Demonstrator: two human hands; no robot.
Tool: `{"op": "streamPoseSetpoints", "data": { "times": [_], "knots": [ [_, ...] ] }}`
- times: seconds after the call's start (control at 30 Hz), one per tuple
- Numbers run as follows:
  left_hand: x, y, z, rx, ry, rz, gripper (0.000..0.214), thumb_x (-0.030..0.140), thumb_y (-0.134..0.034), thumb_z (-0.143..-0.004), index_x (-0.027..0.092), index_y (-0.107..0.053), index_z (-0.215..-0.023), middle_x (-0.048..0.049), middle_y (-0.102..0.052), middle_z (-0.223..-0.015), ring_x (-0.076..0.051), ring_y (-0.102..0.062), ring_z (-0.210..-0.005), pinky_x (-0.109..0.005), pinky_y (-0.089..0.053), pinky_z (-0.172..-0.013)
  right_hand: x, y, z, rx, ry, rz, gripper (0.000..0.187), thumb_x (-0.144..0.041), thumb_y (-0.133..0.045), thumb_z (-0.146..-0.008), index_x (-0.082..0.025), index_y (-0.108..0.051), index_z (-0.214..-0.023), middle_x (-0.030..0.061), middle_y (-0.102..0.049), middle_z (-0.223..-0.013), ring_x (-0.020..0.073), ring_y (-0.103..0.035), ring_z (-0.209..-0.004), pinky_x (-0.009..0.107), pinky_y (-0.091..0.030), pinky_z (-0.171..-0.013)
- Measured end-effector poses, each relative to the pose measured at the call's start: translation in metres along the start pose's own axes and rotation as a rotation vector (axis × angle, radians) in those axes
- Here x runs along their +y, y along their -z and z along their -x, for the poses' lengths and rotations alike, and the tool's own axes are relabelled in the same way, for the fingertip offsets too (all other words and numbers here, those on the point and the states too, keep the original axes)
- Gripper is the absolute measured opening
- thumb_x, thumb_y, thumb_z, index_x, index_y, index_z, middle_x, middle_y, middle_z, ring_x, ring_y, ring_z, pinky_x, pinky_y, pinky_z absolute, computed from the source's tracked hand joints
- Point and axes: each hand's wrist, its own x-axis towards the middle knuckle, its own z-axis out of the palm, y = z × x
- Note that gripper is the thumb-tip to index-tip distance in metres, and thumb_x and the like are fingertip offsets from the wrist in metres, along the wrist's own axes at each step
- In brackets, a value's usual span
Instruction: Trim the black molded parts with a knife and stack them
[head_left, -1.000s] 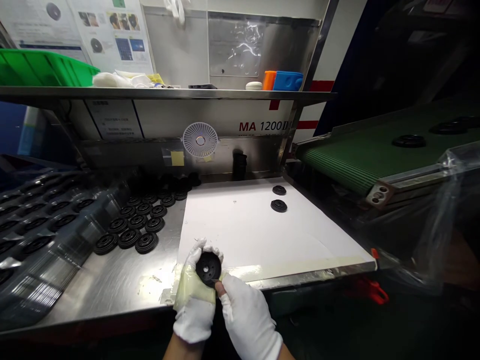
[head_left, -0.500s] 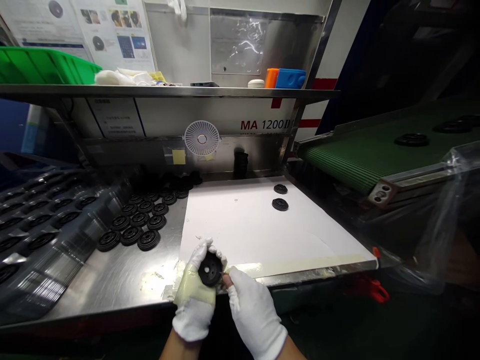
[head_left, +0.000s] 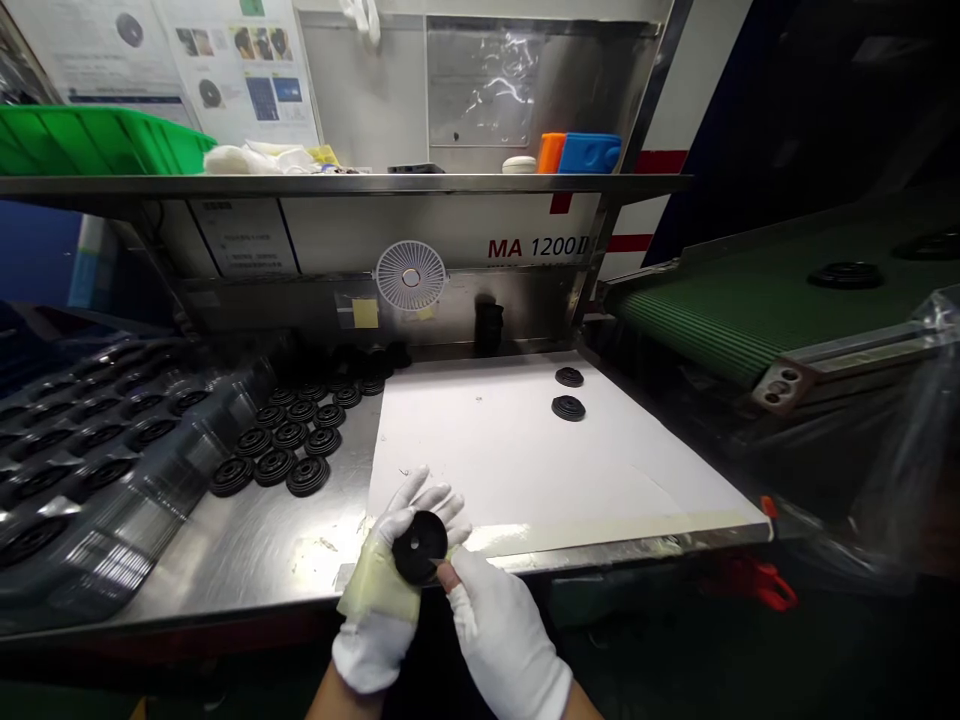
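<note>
The left hand [head_left: 381,577] held a black disc [head_left: 421,540] over the tabletop's [head_left: 247,548] near edge, thumb against it, fingers spread beyond. The right hand [head_left: 501,625], curled closed, pinched a thin piece [head_left: 435,562], too small to identify, at the disc's lower right rim.

Lower centre: gloved left hand [head_left: 386,575] holds black disc [head_left: 421,548], gloved right hand [head_left: 504,628] at its rim | centre left: loose discs [head_left: 308,476] beside clear trays [head_left: 133,550] | centre: two discs [head_left: 568,408] on white sheet [head_left: 487,460] | right: green conveyor [head_left: 712,310]
</note>
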Motion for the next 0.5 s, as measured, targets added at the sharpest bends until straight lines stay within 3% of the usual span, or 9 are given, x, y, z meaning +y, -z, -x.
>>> {"op": "streamPoseSetpoints", "data": {
  "times": [0.1, 0.17, 0.3, 0.5],
  "knots": [
    [0.0, 0.0, 0.002, -0.008, -0.067, 0.026, 0.035, 0.024, -0.051, -0.079, 0.016, -0.057, -0.113, -0.0065, -0.062, -0.085, -0.02, -0.06, -0.083, -0.041, -0.046, -0.086, 0.001, 0.004, -0.002, -0.004, -0.026, -0.001, 0.027, -0.029, -0.031, -0.093, -0.023, -0.054, -0.08, -0.0006, -0.062, -0.069, 0.0148, -0.056, -0.059, 0.026, -0.028, -0.052],
    [-0.004, -0.001, 0.001, 0.017, -0.121, 0.026, 0.033, 0.022, -0.054, -0.077, 0.017, -0.059, -0.109, -0.0036, -0.059, -0.078, -0.016, -0.059, -0.074, -0.038, -0.048, -0.082, 0.001, 0.005, -0.002, 0.008, -0.053, 0.037, 0.026, -0.029, -0.032, -0.092, -0.023, -0.053, -0.078, -0.0008, -0.061, -0.066, 0.0152, -0.056, -0.058, 0.026, -0.027, -0.052],
    [-0.014, -0.003, -0.002, 0.087, -0.263, -0.032, 0.037, 0.018, -0.06, -0.073, 0.019, -0.058, -0.11, -0.004, -0.06, -0.084, -0.016, -0.059, -0.08, -0.035, -0.047, -0.084, -0.001, 0.0, 0.002, 0.046, -0.045, 0.07, 0.027, -0.029, -0.031, -0.093, -0.023, -0.052, -0.078, -0.0009, -0.061, -0.065, 0.0149, -0.055, -0.056, 0.026, -0.026, -0.052],
    [-0.013, -0.005, -0.004, 0.143, -0.293, 0.022, 0.035, 0.021, -0.058, -0.075, 0.02, -0.058, -0.111, -0.0035, -0.061, -0.085, -0.017, -0.06, -0.087, -0.036, -0.043, -0.092, -0.007, -0.008, 0.006, 0.063, -0.036, 0.084, 0.027, -0.03, -0.033, -0.091, -0.023, -0.051, -0.072, -0.0016, -0.06, -0.062, 0.0144, -0.055, -0.054, 0.027, -0.023, -0.05]
  ]
}}
